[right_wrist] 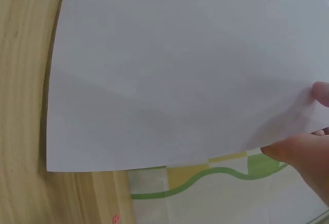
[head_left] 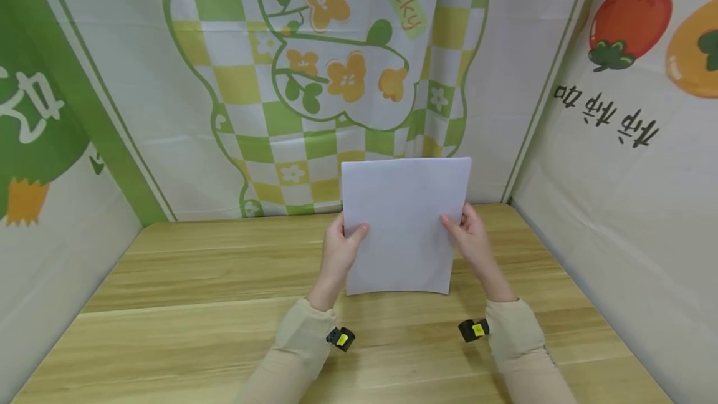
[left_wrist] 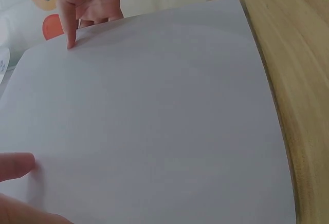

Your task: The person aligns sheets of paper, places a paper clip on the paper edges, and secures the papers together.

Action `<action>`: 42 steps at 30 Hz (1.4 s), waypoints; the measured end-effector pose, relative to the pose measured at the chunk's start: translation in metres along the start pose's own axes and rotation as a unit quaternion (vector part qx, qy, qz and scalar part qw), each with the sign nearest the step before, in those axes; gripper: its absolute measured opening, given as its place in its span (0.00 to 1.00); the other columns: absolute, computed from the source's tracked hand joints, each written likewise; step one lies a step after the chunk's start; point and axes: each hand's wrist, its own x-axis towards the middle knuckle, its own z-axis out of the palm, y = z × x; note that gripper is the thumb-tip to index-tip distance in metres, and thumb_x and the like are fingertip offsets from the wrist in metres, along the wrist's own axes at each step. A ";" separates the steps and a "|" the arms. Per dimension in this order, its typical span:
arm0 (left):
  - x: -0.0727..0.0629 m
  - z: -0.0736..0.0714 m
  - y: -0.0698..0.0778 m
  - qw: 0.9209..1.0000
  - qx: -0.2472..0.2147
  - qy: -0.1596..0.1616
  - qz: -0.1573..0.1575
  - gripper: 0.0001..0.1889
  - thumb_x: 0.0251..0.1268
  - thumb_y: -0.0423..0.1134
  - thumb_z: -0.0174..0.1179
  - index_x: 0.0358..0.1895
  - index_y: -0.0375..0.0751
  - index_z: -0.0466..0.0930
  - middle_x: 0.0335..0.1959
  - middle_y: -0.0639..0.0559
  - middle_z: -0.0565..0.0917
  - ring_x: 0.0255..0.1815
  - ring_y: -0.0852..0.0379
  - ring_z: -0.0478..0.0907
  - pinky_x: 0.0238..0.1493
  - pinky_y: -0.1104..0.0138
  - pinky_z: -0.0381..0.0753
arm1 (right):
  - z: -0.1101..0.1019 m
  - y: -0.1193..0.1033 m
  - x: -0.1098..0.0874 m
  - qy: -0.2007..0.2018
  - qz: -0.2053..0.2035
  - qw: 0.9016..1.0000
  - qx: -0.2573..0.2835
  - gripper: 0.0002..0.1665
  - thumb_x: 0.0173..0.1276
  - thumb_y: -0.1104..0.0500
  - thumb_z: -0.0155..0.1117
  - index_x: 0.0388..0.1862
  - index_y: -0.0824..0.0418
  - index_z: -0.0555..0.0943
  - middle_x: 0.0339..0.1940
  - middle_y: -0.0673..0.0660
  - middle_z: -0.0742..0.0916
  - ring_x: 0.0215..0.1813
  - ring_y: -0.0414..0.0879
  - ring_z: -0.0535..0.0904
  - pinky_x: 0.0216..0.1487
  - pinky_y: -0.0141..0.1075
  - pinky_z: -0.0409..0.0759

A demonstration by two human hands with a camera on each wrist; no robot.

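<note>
White paper (head_left: 404, 229) is held up in front of the person, its face tilted toward the head camera. At its left edge the left hand (head_left: 339, 251) pinches it, thumb lying on the front and the other fingers behind. The right hand (head_left: 473, 239) grips the opposite edge in the same way. Close up in the left wrist view, the left thumb (left_wrist: 18, 166) presses on the paper, while the right hand (left_wrist: 92, 0) shows at the far edge. In the right wrist view, the right hand (right_wrist: 303, 157) holds the border; most of the paper fills that picture.
Beneath the paper is a wooden table (head_left: 196, 304) with light grain. A green and yellow checked cloth (head_left: 241, 86) hangs behind it, and printed cloth walls stand at the left (head_left: 73, 229) and right (head_left: 628, 217). Each wrist wears a small black camera (head_left: 341, 338).
</note>
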 end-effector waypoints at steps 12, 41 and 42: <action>0.001 -0.003 0.003 1.000 -0.010 0.003 0.011 0.17 0.61 0.30 0.59 0.54 0.33 0.76 0.49 0.38 0.81 0.45 0.56 0.76 0.48 0.64 0.74 | 0.000 -0.005 0.001 0.015 0.000 1.000 0.007 0.27 0.71 0.64 0.55 0.66 0.71 0.63 0.53 0.60 0.79 0.48 0.33 0.78 0.47 0.26 0.76; 0.008 -0.003 0.023 0.999 -0.030 0.007 0.020 0.14 0.62 0.31 0.59 0.51 0.30 0.77 0.45 0.38 0.81 0.41 0.56 0.77 0.45 0.65 0.76 | 0.000 -0.020 0.007 0.030 0.001 0.999 0.020 0.26 0.72 0.61 0.54 0.65 0.69 0.64 0.45 0.51 0.81 0.35 0.34 0.78 0.32 0.26 0.77; 0.008 -0.003 0.024 0.999 -0.032 0.005 0.022 0.14 0.62 0.31 0.59 0.51 0.30 0.77 0.45 0.38 0.81 0.41 0.57 0.77 0.45 0.66 0.76 | 0.000 -0.021 0.008 0.026 -0.001 0.999 0.021 0.27 0.72 0.60 0.54 0.66 0.68 0.63 0.48 0.54 0.80 0.40 0.35 0.79 0.37 0.27 0.78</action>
